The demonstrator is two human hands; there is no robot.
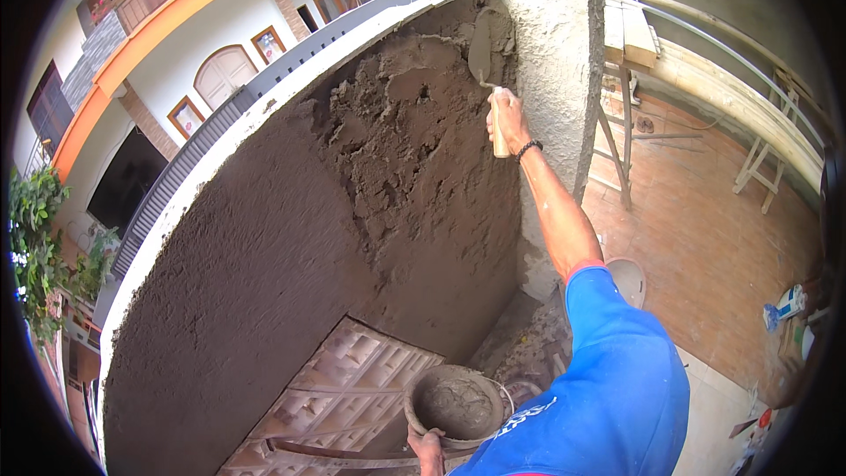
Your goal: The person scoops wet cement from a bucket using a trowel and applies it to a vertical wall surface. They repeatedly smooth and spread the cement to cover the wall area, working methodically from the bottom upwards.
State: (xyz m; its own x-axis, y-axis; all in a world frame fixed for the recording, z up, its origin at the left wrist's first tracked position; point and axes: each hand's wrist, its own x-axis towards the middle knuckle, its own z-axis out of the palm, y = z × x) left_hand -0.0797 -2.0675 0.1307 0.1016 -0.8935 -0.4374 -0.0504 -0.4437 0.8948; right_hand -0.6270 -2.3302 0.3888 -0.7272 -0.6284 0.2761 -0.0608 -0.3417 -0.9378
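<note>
My right hand [509, 122] is closed round the wooden handle of a trowel [480, 47], arm stretched far forward. The trowel's blade lies at the upper right corner of a wall coated in wet grey-brown mortar [410, 123], beside a pale rough pillar [552, 62]. Around the blade the mortar is lumpy and cracked; farther left the coat [238, 238] looks smoother. Low in front of me, my left hand [428, 448] grips the rim of a bucket [412, 405] part filled with wet mortar [458, 404].
Below the wall stands a patterned block panel [339, 379], with a curved strip [352, 456] across it. To the right, wooden trestles [621, 132] and bamboo poles [740, 106] stand over a tiled floor [696, 203]. A round pale container [627, 282] sits behind my right arm.
</note>
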